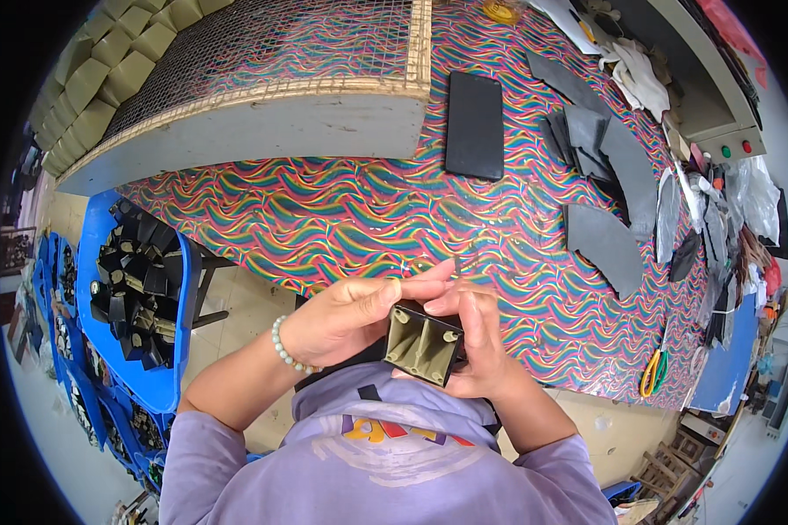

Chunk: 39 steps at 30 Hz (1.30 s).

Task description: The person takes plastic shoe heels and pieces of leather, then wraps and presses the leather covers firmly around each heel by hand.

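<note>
Close to my body is a hollow block (423, 346), covered in black outside, with its open khaki side facing up; ribs and small round posts show inside. My right hand (474, 339) holds it, the fingers bent over the far and right sides and a fingertip showing at the near edge. Along its far left edge lies my left hand (350, 317), fingers stretched out flat across the far side and the thumb near the corner. A bead bracelet circles the left wrist. The block's far side is hidden by my fingers.
Grey-black curved sheet pieces (604, 249) lie on the wavy-patterned table (368, 219) at the right, near a black phone-like slab (474, 125). A mesh-topped frame (263, 131) stands far left, beside stacked khaki blocks (105, 66). A blue bin (182, 324) holds several black blocks. Yellow-handled scissors (649, 374) lie near right.
</note>
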### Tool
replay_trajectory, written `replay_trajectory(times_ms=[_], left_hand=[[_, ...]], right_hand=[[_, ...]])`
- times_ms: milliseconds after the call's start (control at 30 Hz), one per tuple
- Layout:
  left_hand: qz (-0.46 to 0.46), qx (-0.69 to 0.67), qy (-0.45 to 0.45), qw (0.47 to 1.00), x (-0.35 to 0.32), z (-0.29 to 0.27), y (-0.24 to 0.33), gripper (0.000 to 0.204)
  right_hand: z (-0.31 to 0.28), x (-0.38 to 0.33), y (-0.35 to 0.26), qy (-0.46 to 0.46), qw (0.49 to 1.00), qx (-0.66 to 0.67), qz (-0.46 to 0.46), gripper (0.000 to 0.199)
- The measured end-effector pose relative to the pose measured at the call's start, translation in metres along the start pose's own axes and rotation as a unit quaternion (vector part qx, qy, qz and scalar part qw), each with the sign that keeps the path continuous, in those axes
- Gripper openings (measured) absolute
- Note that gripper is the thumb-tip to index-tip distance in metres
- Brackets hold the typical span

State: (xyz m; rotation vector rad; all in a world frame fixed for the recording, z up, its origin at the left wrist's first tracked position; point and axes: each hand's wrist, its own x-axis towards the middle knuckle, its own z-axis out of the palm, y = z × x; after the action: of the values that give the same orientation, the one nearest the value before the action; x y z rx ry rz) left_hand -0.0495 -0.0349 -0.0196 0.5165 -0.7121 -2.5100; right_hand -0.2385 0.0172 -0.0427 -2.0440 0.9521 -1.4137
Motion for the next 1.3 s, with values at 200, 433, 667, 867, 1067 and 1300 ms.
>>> replay_trajectory(times_ms=[200,433,667,867,1067,1300], left_hand=[[0.178,0.488,0.092,0.850,0.000,-0.004,-0.015,0.046],[0.056,-0.014,0.022,0.998,-0.009,0.005,-0.045,0.072],[0.024,-0.037,0.132,0.990,-0.019,0.026,-0.043,0.048],[-0.011,-0.228,0.136,0.964,-0.014,0.012,-0.044,0.059],[-0.012,-0.278,0.074,0.958,-0.012,0.004,-0.049,0.064],[0.037,0.018,0.126,0.991,-0.019,0.005,-0.031,0.050]], right_hand=[[-0.005,-0.003,-0.014,-0.025,0.995,-0.006,0.096,0.116],[-0.018,-0.002,-0.018,-0.002,0.987,-0.107,0.124,0.125],[-0.012,-0.017,-0.019,0.004,0.957,0.160,0.242,0.074],[-0.017,-0.011,-0.009,0.137,0.854,0.364,0.347,0.067],[-0.005,0.006,-0.018,0.061,0.874,0.259,0.407,0.016],[-0.014,0.008,0.017,0.127,0.833,0.355,0.405,0.041]])
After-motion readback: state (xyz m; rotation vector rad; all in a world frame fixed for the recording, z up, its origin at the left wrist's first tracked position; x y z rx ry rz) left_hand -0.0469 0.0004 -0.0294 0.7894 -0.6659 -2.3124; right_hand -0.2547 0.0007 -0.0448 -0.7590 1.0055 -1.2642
